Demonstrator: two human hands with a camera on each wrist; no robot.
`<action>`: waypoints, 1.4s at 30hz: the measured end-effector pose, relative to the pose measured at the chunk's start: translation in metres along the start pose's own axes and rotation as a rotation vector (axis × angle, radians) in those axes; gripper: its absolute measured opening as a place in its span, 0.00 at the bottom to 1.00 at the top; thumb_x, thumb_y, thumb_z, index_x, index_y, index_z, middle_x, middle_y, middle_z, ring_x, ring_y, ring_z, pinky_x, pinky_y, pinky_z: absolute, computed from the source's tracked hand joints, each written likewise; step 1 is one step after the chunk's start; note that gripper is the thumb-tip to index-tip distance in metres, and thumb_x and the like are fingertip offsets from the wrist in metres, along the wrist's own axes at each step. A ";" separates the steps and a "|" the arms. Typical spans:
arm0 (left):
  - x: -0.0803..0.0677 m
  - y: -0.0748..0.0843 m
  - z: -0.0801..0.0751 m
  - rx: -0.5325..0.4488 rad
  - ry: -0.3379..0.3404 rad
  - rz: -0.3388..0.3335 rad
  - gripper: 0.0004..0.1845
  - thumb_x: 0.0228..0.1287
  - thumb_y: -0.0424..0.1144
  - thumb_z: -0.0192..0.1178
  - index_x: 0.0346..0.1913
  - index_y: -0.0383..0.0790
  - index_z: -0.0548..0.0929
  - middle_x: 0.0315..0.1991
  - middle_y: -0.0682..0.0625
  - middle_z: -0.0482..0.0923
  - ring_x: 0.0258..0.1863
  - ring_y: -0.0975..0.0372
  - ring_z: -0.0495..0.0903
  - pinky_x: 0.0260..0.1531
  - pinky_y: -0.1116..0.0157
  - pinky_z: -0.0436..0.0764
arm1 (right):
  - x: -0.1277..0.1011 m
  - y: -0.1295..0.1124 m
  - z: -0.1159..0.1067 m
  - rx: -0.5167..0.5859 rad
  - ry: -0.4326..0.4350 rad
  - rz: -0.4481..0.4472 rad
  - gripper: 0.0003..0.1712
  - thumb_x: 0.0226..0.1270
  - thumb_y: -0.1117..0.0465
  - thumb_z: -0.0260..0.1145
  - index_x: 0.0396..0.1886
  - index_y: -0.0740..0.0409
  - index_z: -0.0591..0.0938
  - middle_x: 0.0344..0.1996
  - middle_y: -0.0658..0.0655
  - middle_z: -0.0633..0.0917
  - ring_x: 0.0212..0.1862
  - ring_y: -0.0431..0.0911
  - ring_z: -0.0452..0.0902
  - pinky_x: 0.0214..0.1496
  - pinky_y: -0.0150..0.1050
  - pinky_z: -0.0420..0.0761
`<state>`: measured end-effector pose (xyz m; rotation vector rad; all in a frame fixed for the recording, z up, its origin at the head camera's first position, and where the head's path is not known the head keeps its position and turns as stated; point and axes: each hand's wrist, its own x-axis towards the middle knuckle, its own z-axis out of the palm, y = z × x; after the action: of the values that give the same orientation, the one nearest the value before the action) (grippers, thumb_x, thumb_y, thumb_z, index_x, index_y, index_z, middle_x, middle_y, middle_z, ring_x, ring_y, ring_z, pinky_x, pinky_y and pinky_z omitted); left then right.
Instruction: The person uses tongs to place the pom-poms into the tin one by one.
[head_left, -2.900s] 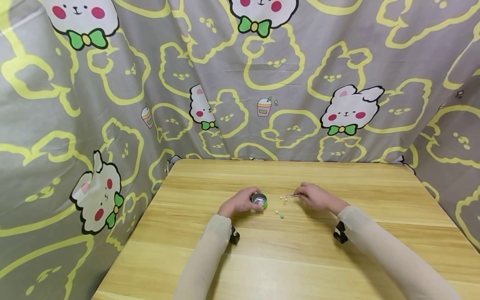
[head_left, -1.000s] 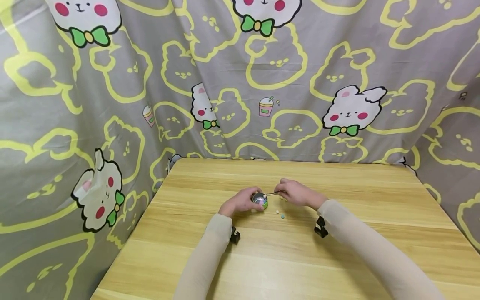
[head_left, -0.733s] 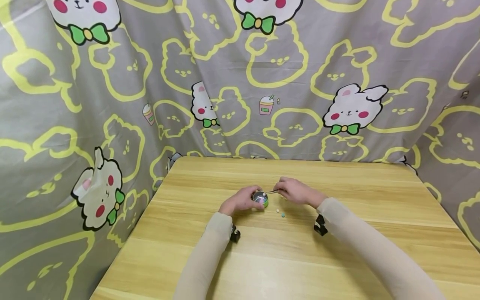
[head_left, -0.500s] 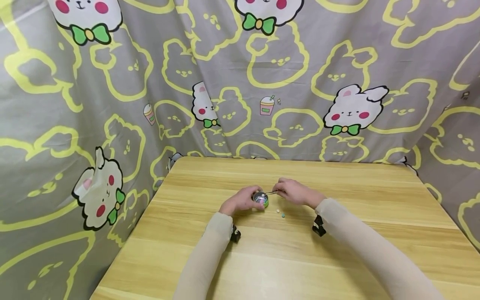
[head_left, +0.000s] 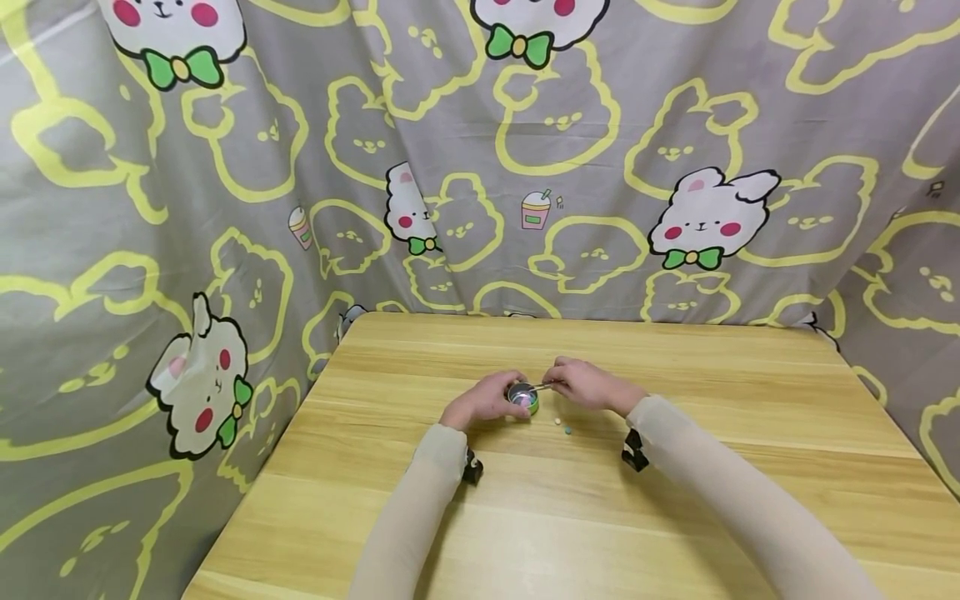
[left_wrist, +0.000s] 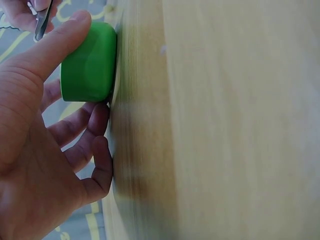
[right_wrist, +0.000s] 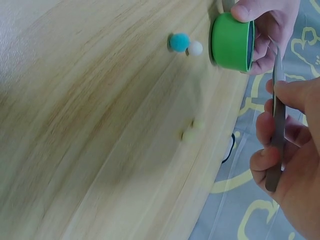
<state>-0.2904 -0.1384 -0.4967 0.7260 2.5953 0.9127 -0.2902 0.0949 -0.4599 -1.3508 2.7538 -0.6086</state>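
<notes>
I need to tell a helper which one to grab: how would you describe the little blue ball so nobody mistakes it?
On the wooden table, find the small green tin that the left hand holds near the middle. Just right of it lie two tiny balls, side by side. The blue ball is the teal one; its neighbour, the white ball, is smaller and sits nearer the tin.

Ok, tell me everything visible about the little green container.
The green container is a small round cup, plastic by its look, with a shiny silvery inside. It stands upright on the wooden table. The left hand grips its side. The tweezers in the right hand reach over its open top.
</notes>
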 end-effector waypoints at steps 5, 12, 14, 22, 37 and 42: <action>0.001 0.002 0.000 0.000 -0.001 -0.005 0.28 0.53 0.50 0.70 0.55 0.47 0.74 0.42 0.54 0.75 0.39 0.63 0.74 0.40 0.65 0.73 | -0.006 0.003 -0.003 0.011 0.031 0.020 0.08 0.67 0.67 0.60 0.43 0.61 0.83 0.33 0.51 0.77 0.34 0.41 0.73 0.38 0.39 0.76; -0.001 0.003 0.001 0.022 0.003 -0.018 0.32 0.53 0.51 0.70 0.59 0.46 0.72 0.47 0.52 0.75 0.44 0.63 0.74 0.45 0.64 0.73 | -0.019 0.021 -0.006 0.003 0.046 0.108 0.08 0.67 0.67 0.60 0.42 0.61 0.83 0.33 0.52 0.77 0.33 0.41 0.73 0.36 0.40 0.75; -0.001 0.003 0.001 0.018 0.000 -0.025 0.32 0.53 0.51 0.70 0.60 0.47 0.72 0.48 0.52 0.74 0.44 0.62 0.73 0.45 0.64 0.73 | -0.024 0.027 -0.005 0.006 0.032 0.130 0.08 0.67 0.67 0.60 0.42 0.62 0.83 0.33 0.51 0.77 0.32 0.41 0.72 0.36 0.40 0.74; -0.002 0.005 0.001 0.000 0.000 -0.022 0.30 0.54 0.49 0.70 0.58 0.46 0.73 0.45 0.53 0.74 0.43 0.62 0.74 0.44 0.64 0.73 | -0.045 0.046 -0.005 -0.023 0.013 0.143 0.07 0.66 0.68 0.60 0.40 0.62 0.83 0.31 0.52 0.76 0.31 0.42 0.71 0.35 0.41 0.74; -0.003 0.005 0.000 0.001 0.007 -0.015 0.29 0.53 0.49 0.71 0.57 0.46 0.73 0.47 0.53 0.75 0.45 0.63 0.74 0.46 0.65 0.73 | -0.056 0.064 0.001 -0.019 -0.033 0.209 0.08 0.67 0.67 0.59 0.41 0.59 0.83 0.31 0.50 0.75 0.31 0.41 0.70 0.36 0.41 0.73; -0.003 0.006 0.000 -0.005 0.005 -0.019 0.29 0.54 0.48 0.70 0.57 0.46 0.73 0.47 0.53 0.75 0.45 0.62 0.74 0.46 0.64 0.73 | -0.057 0.065 0.003 -0.011 -0.044 0.205 0.08 0.67 0.67 0.59 0.41 0.59 0.83 0.31 0.50 0.75 0.32 0.41 0.70 0.36 0.41 0.73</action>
<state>-0.2861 -0.1360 -0.4929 0.6971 2.5985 0.9163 -0.3031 0.1729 -0.4938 -1.0511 2.8144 -0.5452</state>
